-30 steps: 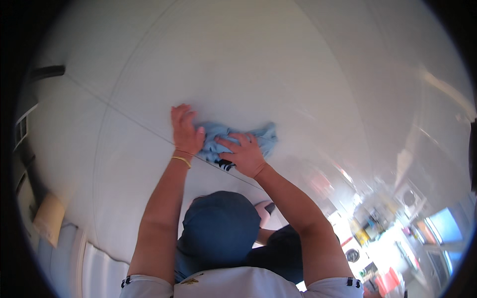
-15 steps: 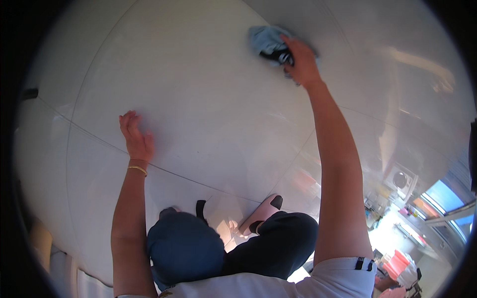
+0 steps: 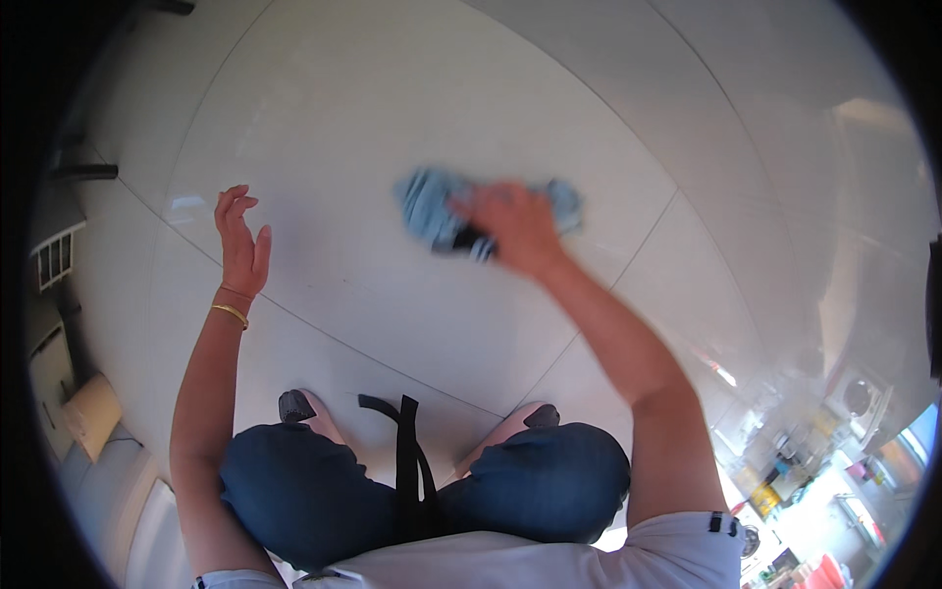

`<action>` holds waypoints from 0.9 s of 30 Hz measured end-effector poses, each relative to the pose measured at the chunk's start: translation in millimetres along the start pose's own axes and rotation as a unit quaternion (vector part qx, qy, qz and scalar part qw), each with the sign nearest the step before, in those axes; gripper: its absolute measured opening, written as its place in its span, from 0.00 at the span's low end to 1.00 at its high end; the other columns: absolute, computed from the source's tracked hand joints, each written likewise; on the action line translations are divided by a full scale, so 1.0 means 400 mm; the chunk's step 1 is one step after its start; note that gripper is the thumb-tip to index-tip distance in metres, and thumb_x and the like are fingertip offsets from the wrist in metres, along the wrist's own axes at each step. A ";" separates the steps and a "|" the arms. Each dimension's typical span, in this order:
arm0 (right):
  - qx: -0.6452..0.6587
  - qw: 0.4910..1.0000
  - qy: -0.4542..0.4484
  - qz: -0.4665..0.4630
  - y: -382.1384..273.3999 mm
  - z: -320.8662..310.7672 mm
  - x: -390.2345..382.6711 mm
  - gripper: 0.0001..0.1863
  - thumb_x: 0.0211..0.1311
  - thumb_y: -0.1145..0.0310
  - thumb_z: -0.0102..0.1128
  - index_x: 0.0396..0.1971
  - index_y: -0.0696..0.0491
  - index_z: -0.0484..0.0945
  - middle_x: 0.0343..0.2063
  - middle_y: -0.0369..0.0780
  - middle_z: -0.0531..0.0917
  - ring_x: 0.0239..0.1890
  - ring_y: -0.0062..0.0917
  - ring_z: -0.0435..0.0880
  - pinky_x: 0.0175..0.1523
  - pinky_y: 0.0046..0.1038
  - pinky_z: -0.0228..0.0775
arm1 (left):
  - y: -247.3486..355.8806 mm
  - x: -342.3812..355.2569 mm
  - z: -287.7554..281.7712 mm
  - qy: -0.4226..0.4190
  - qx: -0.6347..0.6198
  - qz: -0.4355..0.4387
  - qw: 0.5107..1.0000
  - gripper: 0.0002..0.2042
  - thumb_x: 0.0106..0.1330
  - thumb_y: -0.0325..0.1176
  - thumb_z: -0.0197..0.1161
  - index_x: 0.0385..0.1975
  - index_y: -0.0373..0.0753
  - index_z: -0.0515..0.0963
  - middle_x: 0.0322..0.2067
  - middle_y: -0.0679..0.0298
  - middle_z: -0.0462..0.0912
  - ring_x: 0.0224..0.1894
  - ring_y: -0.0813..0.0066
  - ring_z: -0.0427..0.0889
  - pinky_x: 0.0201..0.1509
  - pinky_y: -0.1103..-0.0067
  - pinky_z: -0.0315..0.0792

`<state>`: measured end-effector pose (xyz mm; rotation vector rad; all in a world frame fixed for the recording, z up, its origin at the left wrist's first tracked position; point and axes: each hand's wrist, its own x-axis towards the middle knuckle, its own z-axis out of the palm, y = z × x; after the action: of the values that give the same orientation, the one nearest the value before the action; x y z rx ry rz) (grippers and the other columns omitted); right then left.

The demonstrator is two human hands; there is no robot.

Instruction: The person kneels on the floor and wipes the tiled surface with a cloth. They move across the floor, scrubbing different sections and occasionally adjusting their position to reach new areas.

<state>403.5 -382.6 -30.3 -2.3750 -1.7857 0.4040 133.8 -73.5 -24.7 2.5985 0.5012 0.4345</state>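
Observation:
A crumpled light-blue cloth (image 3: 432, 201) with a black-and-white patch lies against the pale tiled floor (image 3: 334, 128), ahead of me and slightly right of centre. My right hand (image 3: 515, 228) presses down over its middle, the fingers bent into it and a little blurred; some of the cloth sticks out on both sides of the hand. Off to the left, my left hand (image 3: 241, 240) is held over the floor with its fingers apart and nothing in it. A gold bracelet (image 3: 232, 312) circles that wrist.
My bent knees (image 3: 304, 491) and pink slippers (image 3: 319, 417) are close below, with black straps (image 3: 407, 442) hanging between them. Dark furniture legs (image 3: 88, 172) stand at the far left. A white washing machine (image 3: 862, 401) and a bright window (image 3: 920, 432) appear at the right.
My right hand has brought the cloth nearer and to the left across the floor. My left hand has shifted slightly left and farther away. The view has turned, showing more furniture at left.

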 end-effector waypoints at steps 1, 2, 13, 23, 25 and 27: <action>-0.008 0.999 0.021 -0.041 -0.042 0.050 -0.084 0.32 0.51 0.69 0.57 0.59 0.28 0.70 0.53 0.28 0.74 0.54 0.29 0.69 0.45 0.43 0.61 | 0.038 0.038 -0.011 -0.021 0.000 0.024 1.000 0.18 0.60 0.28 0.51 0.51 0.36 0.63 0.59 0.52 0.61 0.63 0.51 0.56 0.71 0.59 0.47; 0.038 0.997 0.020 -0.065 -0.083 0.077 -0.155 0.30 0.54 0.70 0.54 0.58 0.28 0.70 0.56 0.26 0.73 0.55 0.26 0.69 0.44 0.46 0.63 | 0.079 0.075 -0.014 -0.051 -0.016 0.040 0.998 0.18 0.60 0.27 0.52 0.51 0.36 0.63 0.58 0.52 0.61 0.62 0.51 0.58 0.70 0.60 0.49; 0.341 0.921 0.176 0.065 0.260 -0.152 -0.281 0.35 0.30 0.73 0.69 0.50 0.42 0.79 0.47 0.37 0.82 0.49 0.36 0.78 0.55 0.32 0.70 | 0.502 0.176 0.257 -0.320 -0.168 0.190 0.913 0.12 0.53 0.22 0.57 0.38 0.39 0.72 0.39 0.55 0.75 0.45 0.52 0.73 0.49 0.65 0.70; -0.052 0.961 0.135 0.237 0.469 -0.062 -0.088 0.36 0.50 0.61 0.69 0.59 0.18 0.66 0.64 0.21 0.65 0.61 0.25 0.65 0.55 0.44 0.63 | 0.824 -0.247 0.439 -0.337 -0.318 0.088 0.882 0.09 0.54 0.27 0.58 0.35 0.40 0.74 0.36 0.58 0.78 0.42 0.58 0.77 0.47 0.67 0.71; -0.042 0.967 0.105 0.229 0.433 -0.069 -0.100 0.35 0.50 0.59 0.68 0.59 0.19 0.67 0.63 0.21 0.66 0.61 0.26 0.65 0.54 0.45 0.63 | 0.827 -0.236 0.423 -0.324 -0.309 0.095 0.889 0.09 0.53 0.26 0.57 0.35 0.40 0.74 0.35 0.58 0.78 0.42 0.58 0.76 0.48 0.66 0.70; -0.003 0.980 0.089 0.177 0.367 -0.033 -0.160 0.37 0.47 0.62 0.67 0.59 0.18 0.67 0.61 0.25 0.69 0.59 0.30 0.66 0.52 0.44 0.66 | 0.824 -0.198 0.408 -0.302 -0.291 0.115 0.900 0.09 0.53 0.26 0.58 0.35 0.40 0.74 0.36 0.58 0.78 0.42 0.56 0.76 0.49 0.65 0.69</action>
<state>526.0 -484.9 -49.6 -2.6405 -1.2926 0.2138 215.3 -440.7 -19.4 2.0457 -0.1424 -0.1539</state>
